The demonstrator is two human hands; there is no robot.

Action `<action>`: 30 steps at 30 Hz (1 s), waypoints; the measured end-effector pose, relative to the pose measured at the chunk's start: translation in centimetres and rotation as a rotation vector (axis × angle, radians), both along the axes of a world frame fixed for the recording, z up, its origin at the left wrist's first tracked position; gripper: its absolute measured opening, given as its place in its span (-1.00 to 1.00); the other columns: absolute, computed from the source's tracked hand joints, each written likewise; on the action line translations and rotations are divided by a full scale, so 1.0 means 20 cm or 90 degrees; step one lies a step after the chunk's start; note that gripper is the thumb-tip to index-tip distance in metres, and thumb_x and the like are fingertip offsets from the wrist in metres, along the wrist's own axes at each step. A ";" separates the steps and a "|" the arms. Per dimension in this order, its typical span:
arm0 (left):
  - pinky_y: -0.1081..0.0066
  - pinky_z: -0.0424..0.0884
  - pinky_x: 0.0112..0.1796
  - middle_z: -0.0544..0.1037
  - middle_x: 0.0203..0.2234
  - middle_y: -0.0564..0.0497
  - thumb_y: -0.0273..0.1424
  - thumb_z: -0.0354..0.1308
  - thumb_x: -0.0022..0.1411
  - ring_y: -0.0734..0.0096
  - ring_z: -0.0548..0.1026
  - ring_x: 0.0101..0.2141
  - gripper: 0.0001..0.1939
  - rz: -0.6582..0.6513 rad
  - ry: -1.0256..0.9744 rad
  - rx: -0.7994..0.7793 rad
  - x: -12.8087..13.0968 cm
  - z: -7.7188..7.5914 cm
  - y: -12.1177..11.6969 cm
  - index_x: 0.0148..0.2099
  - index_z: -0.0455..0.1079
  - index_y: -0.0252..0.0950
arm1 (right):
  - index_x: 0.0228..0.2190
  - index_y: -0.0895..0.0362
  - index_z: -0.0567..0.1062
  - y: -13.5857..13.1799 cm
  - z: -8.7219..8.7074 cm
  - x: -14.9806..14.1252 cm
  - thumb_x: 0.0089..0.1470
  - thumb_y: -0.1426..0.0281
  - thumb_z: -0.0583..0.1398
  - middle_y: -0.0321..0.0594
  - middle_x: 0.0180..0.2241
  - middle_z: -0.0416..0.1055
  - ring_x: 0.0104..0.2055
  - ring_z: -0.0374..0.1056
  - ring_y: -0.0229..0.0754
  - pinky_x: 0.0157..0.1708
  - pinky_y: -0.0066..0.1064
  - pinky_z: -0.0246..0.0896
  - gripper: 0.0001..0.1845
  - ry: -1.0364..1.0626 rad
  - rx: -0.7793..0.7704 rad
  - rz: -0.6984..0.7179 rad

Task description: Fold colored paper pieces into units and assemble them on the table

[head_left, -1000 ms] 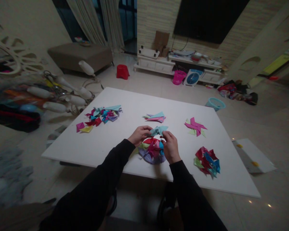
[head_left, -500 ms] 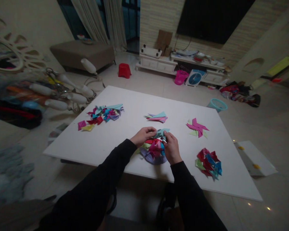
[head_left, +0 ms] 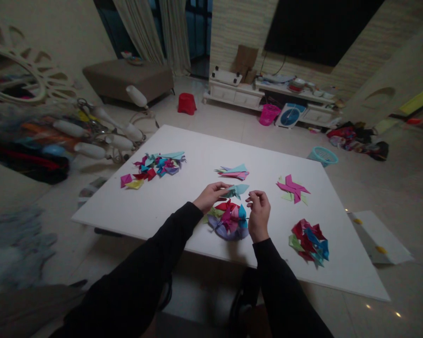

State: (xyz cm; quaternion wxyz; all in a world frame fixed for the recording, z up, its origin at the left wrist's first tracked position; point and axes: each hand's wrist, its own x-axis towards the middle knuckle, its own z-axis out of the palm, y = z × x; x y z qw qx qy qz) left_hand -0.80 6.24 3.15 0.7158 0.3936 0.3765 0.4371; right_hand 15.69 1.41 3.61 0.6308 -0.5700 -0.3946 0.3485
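On the white bench [head_left: 155, 209], a mixed paper heap [head_left: 161, 165] lies left of the round paper cluster [head_left: 230, 219]. Right of that cluster, the right hand [head_left: 260, 215] has a narrowly parted grip; at its far side, the left hand [head_left: 211, 196] pinches a pale teal folded paper [head_left: 238, 190].

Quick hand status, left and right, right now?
Left hand: closed, holding the light-blue folded paper.
Right hand: fingers curled near that paper, no held object visible; can't tell if it's fully closed.
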 end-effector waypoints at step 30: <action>0.52 0.34 -0.43 0.53 -0.38 -0.01 -0.28 0.40 0.02 0.47 0.53 -0.43 -0.69 0.030 0.015 -0.044 -0.01 0.02 0.00 -0.21 0.48 -0.32 | -0.43 0.12 0.52 -0.01 -0.01 0.02 0.04 0.15 0.30 -0.27 -0.44 0.44 -0.36 0.30 -0.20 -0.34 -0.36 0.18 -0.72 -0.117 0.011 0.028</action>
